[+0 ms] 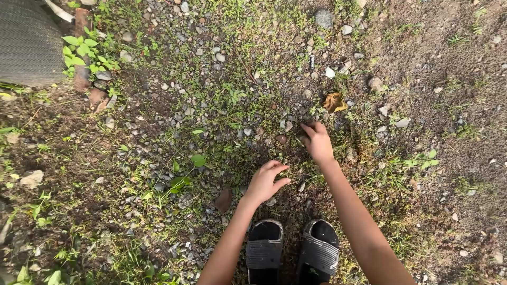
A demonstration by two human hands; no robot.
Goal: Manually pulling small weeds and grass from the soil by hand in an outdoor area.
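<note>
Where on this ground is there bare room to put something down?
Barest is the dirt patch at upper right, beyond the yellow leaf. Pebbles and weeds crowd the middle, around the right hand and left hand.

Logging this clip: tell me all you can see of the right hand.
The right hand is bare, arm stretched forward from the lower right. It reaches down to the gravel, fingers curled at small stones and weeds, knuckles up. Whether it grips anything cannot be told. It lies ahead of the left hand, apart from it.
</note>
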